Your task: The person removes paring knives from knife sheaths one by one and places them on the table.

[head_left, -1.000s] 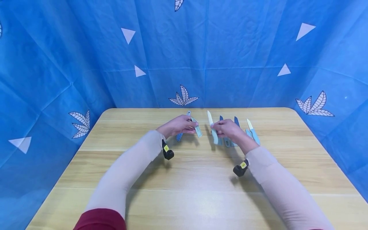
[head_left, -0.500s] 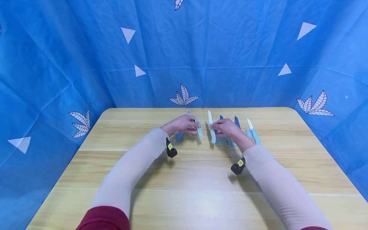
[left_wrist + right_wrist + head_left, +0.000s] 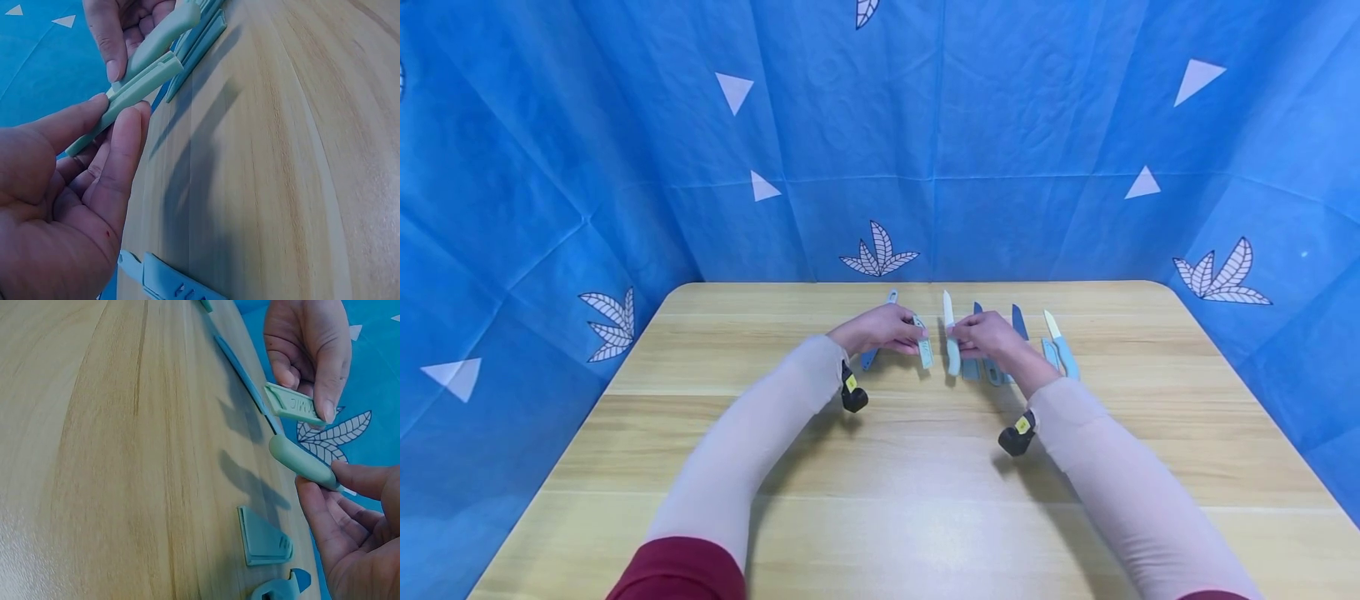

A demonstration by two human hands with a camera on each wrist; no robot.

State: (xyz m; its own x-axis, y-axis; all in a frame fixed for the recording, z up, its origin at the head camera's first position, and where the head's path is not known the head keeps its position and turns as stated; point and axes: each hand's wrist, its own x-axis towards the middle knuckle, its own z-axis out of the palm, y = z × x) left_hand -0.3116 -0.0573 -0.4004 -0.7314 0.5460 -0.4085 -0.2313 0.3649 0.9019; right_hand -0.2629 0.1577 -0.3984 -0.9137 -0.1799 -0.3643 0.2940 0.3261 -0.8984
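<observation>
My left hand (image 3: 887, 327) pinches a pale green knife sheath (image 3: 924, 352) between thumb and fingers; raised lettering shows on it in the right wrist view. My right hand (image 3: 990, 336) grips a knife (image 3: 953, 358) by its mint-green handle, white blade pointing toward the back curtain. Sheath and knife are held side by side above the table, a small gap between them in the head view. The handle (image 3: 165, 37) overlaps the sheath (image 3: 144, 87) in the left wrist view. Below my left hand lies a blue slotted sheath (image 3: 178, 281), partly hidden.
Right of my right hand lie another white-bladed knife (image 3: 1063, 350) with a teal handle, two dark blue blades (image 3: 1018, 321) and a teal sheath (image 3: 262, 537). The wooden table (image 3: 880, 467) meets a blue curtain (image 3: 1000, 125) behind.
My left hand has moved slightly right with the sheath, which now stands more upright. My right hand has shifted a little left, turning the knife straighter. Their gap has narrowed.
</observation>
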